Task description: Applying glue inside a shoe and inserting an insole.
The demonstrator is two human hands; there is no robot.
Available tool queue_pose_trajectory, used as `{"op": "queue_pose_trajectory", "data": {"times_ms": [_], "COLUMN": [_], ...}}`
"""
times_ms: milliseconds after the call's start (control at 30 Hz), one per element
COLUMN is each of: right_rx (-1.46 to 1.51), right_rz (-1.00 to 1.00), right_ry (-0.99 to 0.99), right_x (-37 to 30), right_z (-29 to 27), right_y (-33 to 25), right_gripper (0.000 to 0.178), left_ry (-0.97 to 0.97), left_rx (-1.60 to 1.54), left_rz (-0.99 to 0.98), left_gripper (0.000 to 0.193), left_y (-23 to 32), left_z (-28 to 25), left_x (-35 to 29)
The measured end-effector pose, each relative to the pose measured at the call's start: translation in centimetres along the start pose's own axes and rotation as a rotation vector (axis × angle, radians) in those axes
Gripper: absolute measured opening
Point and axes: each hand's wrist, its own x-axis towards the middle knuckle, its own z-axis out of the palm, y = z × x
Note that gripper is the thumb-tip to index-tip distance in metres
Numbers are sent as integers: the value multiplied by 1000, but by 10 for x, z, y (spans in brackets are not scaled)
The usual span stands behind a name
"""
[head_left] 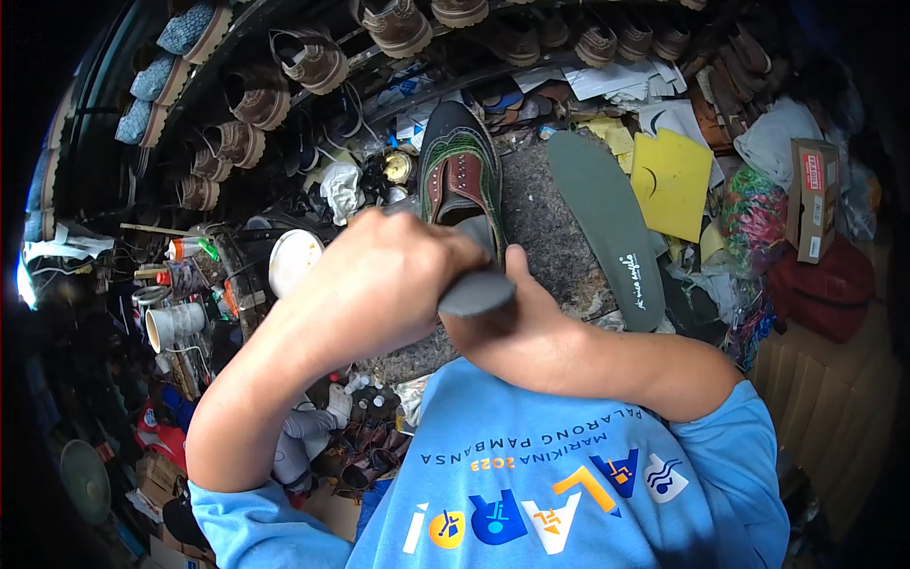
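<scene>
A lace-up shoe (462, 171) with a black toe, green sides and a reddish-brown middle lies toe away on a dark, worn work surface (545, 218). A dark grey insole (477, 294) sticks up at its opening, rounded end toward me; its far part is hidden by my hands and the shoe. My left hand (393, 266) is closed around the insole from the left, fingers at the shoe's opening. From below and the right my right hand (526, 327) grips it too, thumb up beside the shoe's heel. A second grey-green insole (599, 209) lies flat to the right.
Brown shoes (313, 62) line racks along the back and left. Yellow sheets (670, 185), a cardboard box (812, 199) and a red bag (823, 284) are at right. At left stand a white tub (294, 261), a white mug (175, 327) and cluttered tools.
</scene>
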Motion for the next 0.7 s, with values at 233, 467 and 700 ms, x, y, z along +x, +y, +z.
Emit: {"op": "queue_pose_trajectory", "data": {"times_ms": [233, 467, 700], "right_rx": [48, 249, 540], "right_rz": [118, 158, 149], "right_ry": [-72, -362, -359], "right_x": [3, 12, 8], "right_z": [-10, -30, -8], "right_y": [-8, 1, 0], "right_gripper": [23, 11, 32], "left_ry": [-148, 428, 26], "left_rx": [198, -650, -345], "left_rz": [-374, -548, -405], "left_gripper": [55, 20, 77], "left_y": [-9, -2, 33], "left_z": [35, -4, 47], "left_x": [21, -27, -9]}}
